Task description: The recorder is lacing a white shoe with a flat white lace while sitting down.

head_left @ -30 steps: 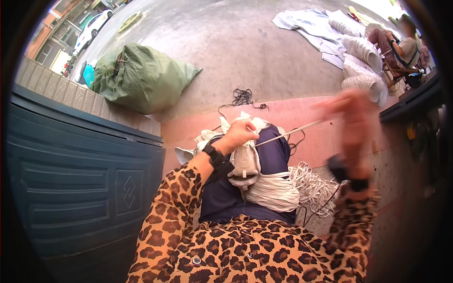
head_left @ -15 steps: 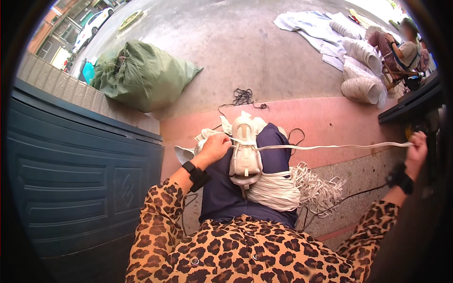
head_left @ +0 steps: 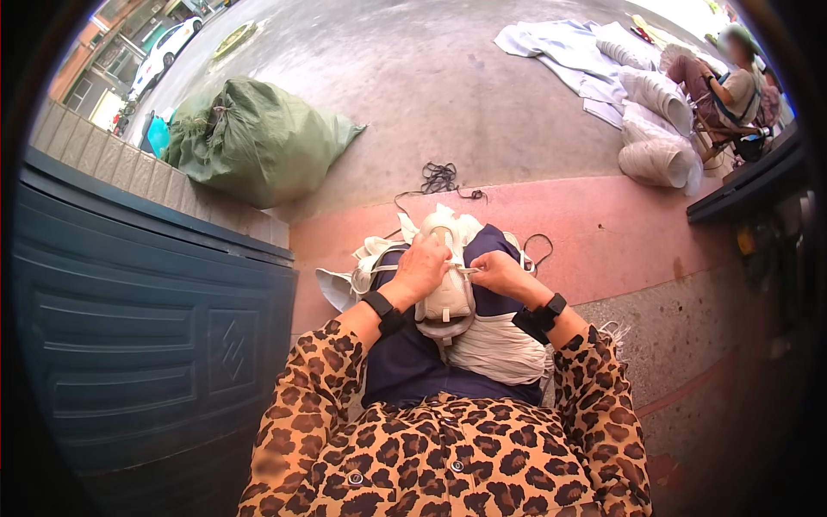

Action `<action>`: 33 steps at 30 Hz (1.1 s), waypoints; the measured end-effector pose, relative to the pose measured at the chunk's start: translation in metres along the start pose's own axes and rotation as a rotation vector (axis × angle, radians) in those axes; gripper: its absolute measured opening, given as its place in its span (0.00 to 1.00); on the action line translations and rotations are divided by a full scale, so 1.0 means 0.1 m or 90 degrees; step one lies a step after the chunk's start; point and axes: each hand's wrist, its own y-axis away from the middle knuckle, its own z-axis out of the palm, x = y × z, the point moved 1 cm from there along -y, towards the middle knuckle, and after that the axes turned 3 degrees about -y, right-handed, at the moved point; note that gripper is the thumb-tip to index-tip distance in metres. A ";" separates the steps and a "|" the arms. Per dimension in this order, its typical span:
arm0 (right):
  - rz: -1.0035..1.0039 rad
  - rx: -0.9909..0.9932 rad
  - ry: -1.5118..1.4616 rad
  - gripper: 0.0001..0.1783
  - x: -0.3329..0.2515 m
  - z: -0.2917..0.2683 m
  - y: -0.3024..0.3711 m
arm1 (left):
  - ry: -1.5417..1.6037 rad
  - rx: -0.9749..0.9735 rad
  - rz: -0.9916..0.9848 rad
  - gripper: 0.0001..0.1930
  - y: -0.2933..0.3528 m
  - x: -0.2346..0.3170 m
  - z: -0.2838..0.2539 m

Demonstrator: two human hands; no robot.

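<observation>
A pale beige shoe rests between my thighs with its heel toward me. My right hand is at the shoe's right side, thumb and finger pinched on a flat whitish shoelace. Over the front of the shoe bends my left hand, fingers closed at the lacing; its fingertips are partly hidden, and a loop of lace shows beside it. A thick bundle of whitish laces lies across my right thigh, partly behind my right wrist.
More pale shoe pieces lie beyond my left knee. Dark cord is heaped on the floor ahead. A blue panelled door and a green sack stand left. Wrapped white stacks and a seated person are far right.
My right hand has come back from far right, where it held the lace stretched out, to the shoe's side. My left hand has moved right onto the shoe.
</observation>
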 end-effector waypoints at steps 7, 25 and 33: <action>0.073 -0.009 0.061 0.14 -0.08 -0.02 0.16 | -0.106 -0.093 0.064 0.07 -0.28 0.05 0.05; -0.059 0.190 0.188 0.20 -0.15 0.04 0.68 | 0.164 -0.122 0.003 0.05 -0.18 -0.36 -0.18; -0.040 0.263 0.121 0.15 -0.09 0.16 0.71 | -0.077 -0.194 0.001 0.07 -0.09 -0.45 -0.49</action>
